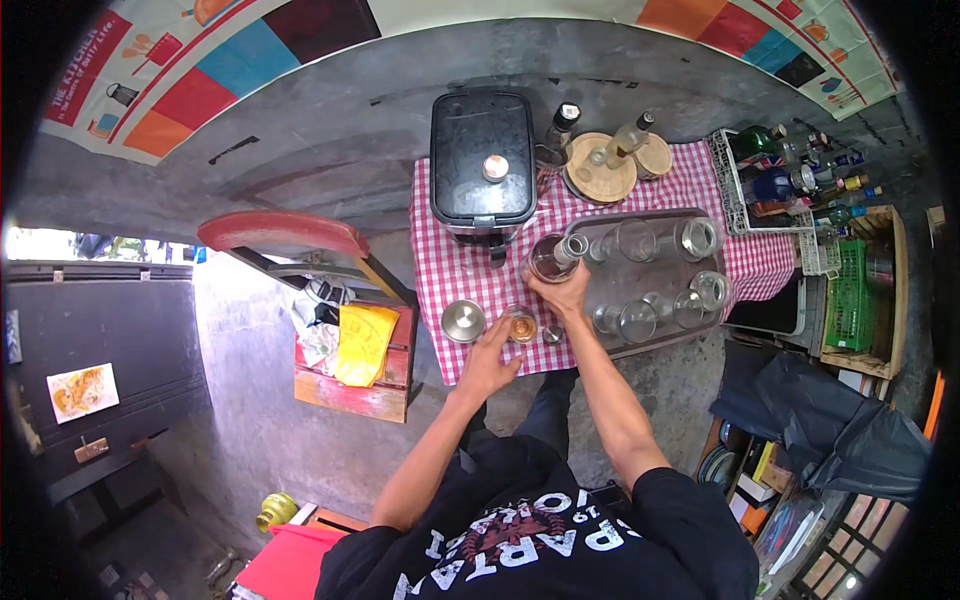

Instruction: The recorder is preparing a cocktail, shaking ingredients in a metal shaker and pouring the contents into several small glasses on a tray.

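Observation:
My right hand (566, 296) is closed around a clear glass bottle (552, 262) with dark liquid in it, upright above the checked cloth, left of the metal tray. My left hand (488, 366) lies by the near edge of the table, thumb apart from the fingers. Its fingertips are at the left side of a small glass (522, 328) with amber liquid; whether they touch it I cannot tell. A round metal bowl (463, 321) stands left of those fingers. Just right of the glass is a small metal cup (552, 334).
The tray (660, 290) carries several clear glasses. Behind stand a black lidded appliance (484, 150), bottles and a wooden board (598, 172). A white wire basket (728, 180) of bottles is at the back right. A red wooden chair (390, 385) with a yellow cloth stands left.

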The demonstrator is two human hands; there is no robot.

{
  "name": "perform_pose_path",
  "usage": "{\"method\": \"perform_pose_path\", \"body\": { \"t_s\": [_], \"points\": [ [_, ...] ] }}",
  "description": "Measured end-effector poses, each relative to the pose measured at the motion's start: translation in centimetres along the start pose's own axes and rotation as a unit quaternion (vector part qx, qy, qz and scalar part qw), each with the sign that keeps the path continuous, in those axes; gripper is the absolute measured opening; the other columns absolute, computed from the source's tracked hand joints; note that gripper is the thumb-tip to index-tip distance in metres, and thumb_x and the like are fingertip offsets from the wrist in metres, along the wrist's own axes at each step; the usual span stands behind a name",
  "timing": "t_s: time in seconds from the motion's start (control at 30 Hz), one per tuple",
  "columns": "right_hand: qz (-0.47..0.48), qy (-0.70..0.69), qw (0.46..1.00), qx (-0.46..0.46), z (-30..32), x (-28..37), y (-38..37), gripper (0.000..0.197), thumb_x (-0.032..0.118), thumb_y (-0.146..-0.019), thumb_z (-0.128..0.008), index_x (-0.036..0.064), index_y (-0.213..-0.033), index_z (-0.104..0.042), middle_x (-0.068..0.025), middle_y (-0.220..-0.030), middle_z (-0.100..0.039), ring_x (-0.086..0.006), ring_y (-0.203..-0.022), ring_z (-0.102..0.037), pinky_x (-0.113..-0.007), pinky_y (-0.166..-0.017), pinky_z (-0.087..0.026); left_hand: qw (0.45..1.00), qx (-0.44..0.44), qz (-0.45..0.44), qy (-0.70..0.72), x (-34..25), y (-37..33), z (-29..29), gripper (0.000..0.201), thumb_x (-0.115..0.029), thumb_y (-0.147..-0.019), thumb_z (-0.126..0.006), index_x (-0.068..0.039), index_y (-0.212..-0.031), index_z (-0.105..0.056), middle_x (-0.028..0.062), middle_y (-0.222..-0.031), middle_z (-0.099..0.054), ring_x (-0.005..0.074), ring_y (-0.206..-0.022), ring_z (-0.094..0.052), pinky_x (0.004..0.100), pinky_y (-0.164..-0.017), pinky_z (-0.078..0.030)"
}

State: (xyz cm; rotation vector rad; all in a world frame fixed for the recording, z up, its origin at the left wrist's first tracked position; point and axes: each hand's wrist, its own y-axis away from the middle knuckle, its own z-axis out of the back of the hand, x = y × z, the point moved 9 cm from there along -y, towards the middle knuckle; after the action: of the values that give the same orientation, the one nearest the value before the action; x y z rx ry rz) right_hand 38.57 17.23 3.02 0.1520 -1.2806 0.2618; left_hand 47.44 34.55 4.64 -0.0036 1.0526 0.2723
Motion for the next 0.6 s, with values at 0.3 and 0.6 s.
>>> {"method": "perform_pose_path", "body": {
  "t_s": [0.3,0.6],
  "points": [
    [0.021,0.057,0.998,0.010,0.0,0.9,0.1,0.063,0.021,-0.056,-0.083,0.0042,-0.109,-0.054,-0.0107,-0.093,-0.065,-0.0202,-0.086,-0.064,-0.033,-0.076,-0.052,0.997,-0.070,0.012,-0.031,-1.2,4.6,4.0,0.068,-0.012,-0.072,-0.071,-0.001,-0.131,-0.040,0.0202,-0.132,-0.044,0.0328,-0.121,-0.045,0.0365,-0.098,-0.040],
    [0.009,-0.144,0.986,-0.078,3.0,-0.3,5.5,0.095,0.031,-0.062,-0.081,-0.0050,-0.133,-0.028,-0.0235,-0.129,-0.041,-0.0334,-0.122,-0.040,-0.041,-0.100,-0.035,0.974,-0.225,0.036,-0.008,2.4,5.9,11.7,0.052,-0.009,-0.069,-0.073,0.003,-0.116,-0.054,0.0193,-0.113,-0.058,0.0284,-0.102,-0.059,0.0348,-0.084,-0.049]
  ]
}}
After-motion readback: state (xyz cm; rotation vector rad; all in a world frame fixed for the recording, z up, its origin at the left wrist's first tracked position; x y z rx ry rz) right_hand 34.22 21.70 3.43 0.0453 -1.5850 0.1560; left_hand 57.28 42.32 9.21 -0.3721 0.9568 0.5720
